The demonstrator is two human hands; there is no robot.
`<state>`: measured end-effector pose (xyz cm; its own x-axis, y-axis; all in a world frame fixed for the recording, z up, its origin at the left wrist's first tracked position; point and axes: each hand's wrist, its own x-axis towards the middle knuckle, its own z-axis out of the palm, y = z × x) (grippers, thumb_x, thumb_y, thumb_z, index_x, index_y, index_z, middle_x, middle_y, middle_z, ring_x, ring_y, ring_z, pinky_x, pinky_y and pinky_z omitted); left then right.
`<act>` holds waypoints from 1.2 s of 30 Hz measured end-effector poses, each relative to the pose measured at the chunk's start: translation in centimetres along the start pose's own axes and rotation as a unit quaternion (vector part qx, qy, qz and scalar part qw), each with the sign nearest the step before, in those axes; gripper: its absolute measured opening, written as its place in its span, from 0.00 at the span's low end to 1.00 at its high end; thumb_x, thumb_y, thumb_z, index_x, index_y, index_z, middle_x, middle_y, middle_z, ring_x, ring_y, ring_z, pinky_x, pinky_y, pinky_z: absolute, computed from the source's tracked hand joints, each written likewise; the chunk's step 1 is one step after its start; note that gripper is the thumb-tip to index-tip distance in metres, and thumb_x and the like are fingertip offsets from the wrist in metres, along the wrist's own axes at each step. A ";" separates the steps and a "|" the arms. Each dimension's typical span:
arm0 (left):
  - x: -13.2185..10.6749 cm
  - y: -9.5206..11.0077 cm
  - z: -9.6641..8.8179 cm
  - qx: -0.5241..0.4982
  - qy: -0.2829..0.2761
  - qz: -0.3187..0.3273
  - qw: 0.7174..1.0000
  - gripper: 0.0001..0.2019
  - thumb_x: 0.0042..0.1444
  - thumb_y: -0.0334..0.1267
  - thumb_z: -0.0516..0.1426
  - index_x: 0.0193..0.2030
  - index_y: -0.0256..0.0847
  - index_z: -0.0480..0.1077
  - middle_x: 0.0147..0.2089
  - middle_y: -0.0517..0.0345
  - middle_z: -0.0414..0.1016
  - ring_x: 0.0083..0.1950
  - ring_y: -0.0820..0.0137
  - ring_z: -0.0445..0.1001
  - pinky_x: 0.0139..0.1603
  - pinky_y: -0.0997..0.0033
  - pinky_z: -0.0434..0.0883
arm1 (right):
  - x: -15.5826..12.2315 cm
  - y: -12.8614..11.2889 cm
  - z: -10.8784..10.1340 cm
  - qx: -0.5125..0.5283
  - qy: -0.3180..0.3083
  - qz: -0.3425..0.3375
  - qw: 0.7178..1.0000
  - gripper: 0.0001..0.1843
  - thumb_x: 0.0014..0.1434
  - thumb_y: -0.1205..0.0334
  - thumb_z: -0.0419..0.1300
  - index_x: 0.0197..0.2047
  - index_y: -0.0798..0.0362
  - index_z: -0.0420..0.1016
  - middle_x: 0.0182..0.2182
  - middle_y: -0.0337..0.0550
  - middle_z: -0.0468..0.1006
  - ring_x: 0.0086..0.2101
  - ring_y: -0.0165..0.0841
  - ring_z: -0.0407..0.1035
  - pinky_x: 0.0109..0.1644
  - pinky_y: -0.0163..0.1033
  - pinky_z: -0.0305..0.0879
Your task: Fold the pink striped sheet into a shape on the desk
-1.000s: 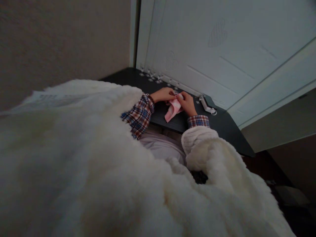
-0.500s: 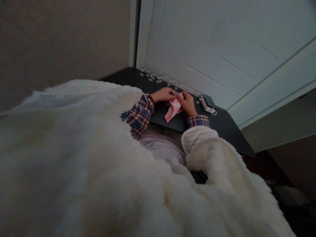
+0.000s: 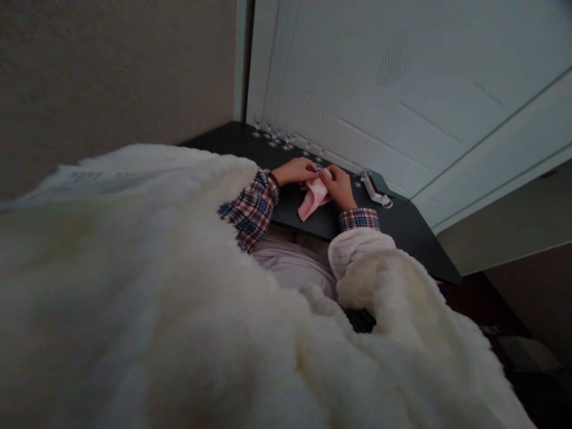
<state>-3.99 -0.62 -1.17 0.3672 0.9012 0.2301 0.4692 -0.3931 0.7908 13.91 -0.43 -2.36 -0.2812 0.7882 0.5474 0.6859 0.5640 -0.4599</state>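
Both my hands meet over a dark table [image 3: 402,229] far ahead of me. A pink and white cloth [image 3: 313,199] hangs between them and trails toward me on the tabletop. My left hand [image 3: 297,171] pinches its upper edge with closed fingers. My right hand [image 3: 340,186] is curled round the top of the cloth, and I cannot make out whether something small is wrapped inside. Plaid cuffs and thick white fleece sleeves cover my arms and fill the lower half of the view.
Several small clear stemmed glasses [image 3: 272,134] stand in a row along the table's far edge against a white panelled door [image 3: 402,89]. A white strap-like object [image 3: 376,193] on a dark flat thing lies right of my hands. The floor at right is dark.
My fingers have shifted slightly on the cloth's top edge; the cloth and my arms stay in the same place.
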 end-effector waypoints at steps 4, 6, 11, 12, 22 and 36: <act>0.0 0.0 0.0 0.000 -0.001 0.002 1.000 0.13 0.54 0.37 0.58 0.43 0.33 0.77 0.34 0.54 0.79 0.31 0.72 0.74 0.31 0.79 0.69 | 0.1 0.2 0.1 -0.002 0.000 -0.001 1.000 0.16 0.59 0.49 0.53 0.32 0.53 0.70 0.29 0.40 0.74 0.30 0.31 0.63 0.39 0.38 0.61; 0.0 0.0 -0.1 0.004 0.005 0.005 1.000 0.14 0.55 0.38 0.57 0.43 0.33 0.77 0.34 0.55 0.79 0.31 0.73 0.73 0.32 0.79 0.68 | 0.1 0.2 0.0 -0.005 0.000 -0.001 1.000 0.16 0.60 0.49 0.53 0.32 0.53 0.70 0.29 0.40 0.74 0.31 0.32 0.63 0.40 0.38 0.61; 0.0 0.0 -0.3 0.035 0.041 0.011 0.998 0.13 0.56 0.38 0.55 0.40 0.32 0.78 0.30 0.56 0.77 0.27 0.75 0.70 0.31 0.79 0.66 | 0.0 -0.1 -0.1 -0.003 -0.002 0.001 1.000 0.17 0.59 0.48 0.53 0.33 0.54 0.71 0.29 0.40 0.74 0.31 0.31 0.63 0.40 0.38 0.60; 0.0 0.0 -0.3 0.039 0.048 0.016 0.998 0.13 0.56 0.37 0.55 0.39 0.32 0.78 0.30 0.56 0.77 0.26 0.76 0.70 0.30 0.78 0.66 | 0.0 -0.1 -0.1 -0.003 -0.002 0.001 1.000 0.17 0.59 0.48 0.54 0.32 0.54 0.71 0.29 0.40 0.74 0.30 0.31 0.63 0.40 0.38 0.60; 0.0 0.2 -0.5 0.033 0.060 0.018 0.997 0.12 0.56 0.38 0.55 0.37 0.32 0.78 0.29 0.57 0.76 0.28 0.75 0.69 0.33 0.77 0.66 | 0.0 -0.1 -0.1 -0.009 0.000 -0.005 1.000 0.16 0.59 0.49 0.54 0.32 0.53 0.71 0.28 0.40 0.74 0.30 0.31 0.63 0.39 0.38 0.60; 0.1 -0.1 -0.3 0.033 0.043 0.026 0.998 0.11 0.55 0.38 0.56 0.35 0.33 0.76 0.28 0.57 0.76 0.27 0.74 0.69 0.31 0.77 0.65 | 0.1 0.1 0.0 -0.018 0.004 -0.013 1.000 0.17 0.60 0.48 0.54 0.32 0.53 0.70 0.28 0.40 0.74 0.30 0.31 0.63 0.39 0.38 0.60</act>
<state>-4.26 -0.38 -1.05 0.3233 0.8906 0.3198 0.5044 -0.4481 0.7381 13.97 -0.29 -2.35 -0.2934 0.7714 0.5646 0.7024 0.5746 -0.4201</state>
